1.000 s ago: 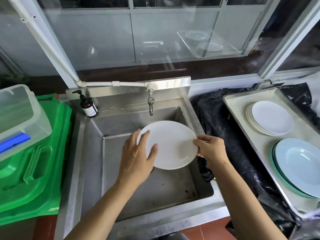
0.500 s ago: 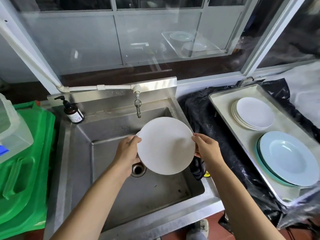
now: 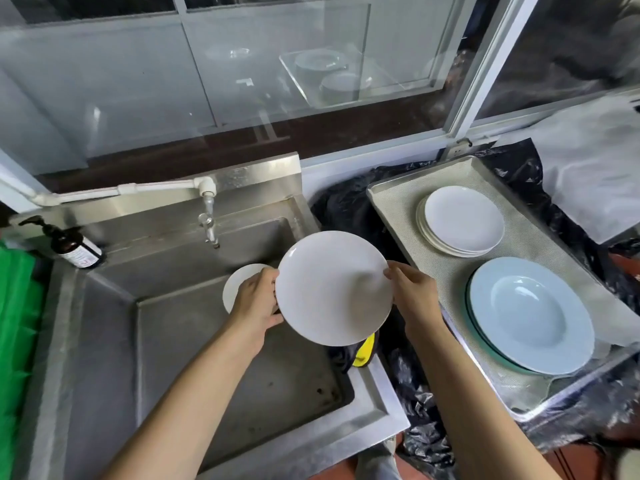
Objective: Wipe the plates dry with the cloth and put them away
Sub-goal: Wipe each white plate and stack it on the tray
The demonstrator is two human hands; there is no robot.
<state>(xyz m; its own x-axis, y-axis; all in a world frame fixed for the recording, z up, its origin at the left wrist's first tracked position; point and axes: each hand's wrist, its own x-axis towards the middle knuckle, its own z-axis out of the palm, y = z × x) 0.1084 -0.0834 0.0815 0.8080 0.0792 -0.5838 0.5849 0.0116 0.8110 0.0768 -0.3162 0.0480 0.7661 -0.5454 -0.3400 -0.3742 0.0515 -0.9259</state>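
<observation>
A: Both hands, left hand and right hand, pinch the white plate by its rim above the sink.

B: Advice: keep it level, then lower it squarely onto the stack.

Open basin floor in the steel sink toward the near left corner; tap overhanging the back, second white plate leaning inside. On the tray, white plate stack and blue plates nearly filling it; bare strip along the left edge.
</observation>
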